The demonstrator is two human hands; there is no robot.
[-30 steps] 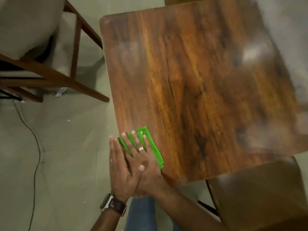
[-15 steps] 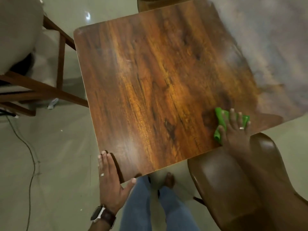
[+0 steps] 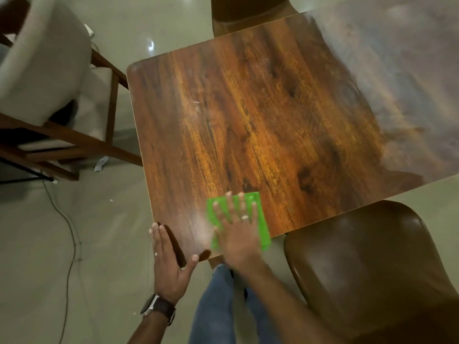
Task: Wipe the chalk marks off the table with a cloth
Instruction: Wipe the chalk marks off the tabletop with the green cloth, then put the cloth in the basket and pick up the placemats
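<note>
The right hand (image 3: 236,234) is pressing the green cloth (image 3: 260,219) flat against the near edge of the desk (image 3: 248,108), its fingers (image 3: 229,202) lying straight and spread on top of the fabric, not curled round it. Half a second ago this hand and the cloth were working over by the near right corner, beside the brown chair (image 3: 372,264); now they are sitting left of that, closer to the near left corner, so the stroke is sweeping leftward along the front strip. The left hand (image 3: 171,259) is staying where it was, fingers straight and together along the desk's left edge, thumb out under the corner, holding nothing (it looks to be steadying the top). A pale haze is lying over the far right part of the surface, though whether that is chalk or glare is hard to tell. A few faint whitish scratches near the middle may be leftover marks, which suggests more passes are needed.
</note>
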